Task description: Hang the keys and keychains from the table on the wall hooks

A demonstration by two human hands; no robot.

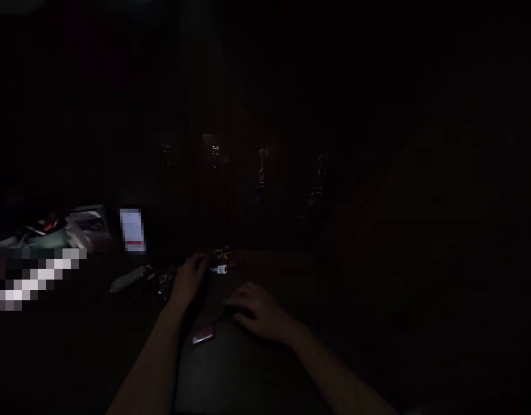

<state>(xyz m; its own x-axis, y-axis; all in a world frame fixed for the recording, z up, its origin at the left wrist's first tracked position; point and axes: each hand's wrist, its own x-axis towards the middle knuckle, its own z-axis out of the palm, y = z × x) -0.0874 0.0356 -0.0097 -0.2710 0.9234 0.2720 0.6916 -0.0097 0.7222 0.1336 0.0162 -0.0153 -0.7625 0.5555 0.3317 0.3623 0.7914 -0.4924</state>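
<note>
Room was near black, worktop barely lit. Small white piece lay just beyond your left hand, fingers loose, gripping nothing. Right hand rested flat, released. Risk: in that gloom you could knock small keys astray. No writing was legible.

Darkness hides most; small items by left hand unidentifiable
</note>
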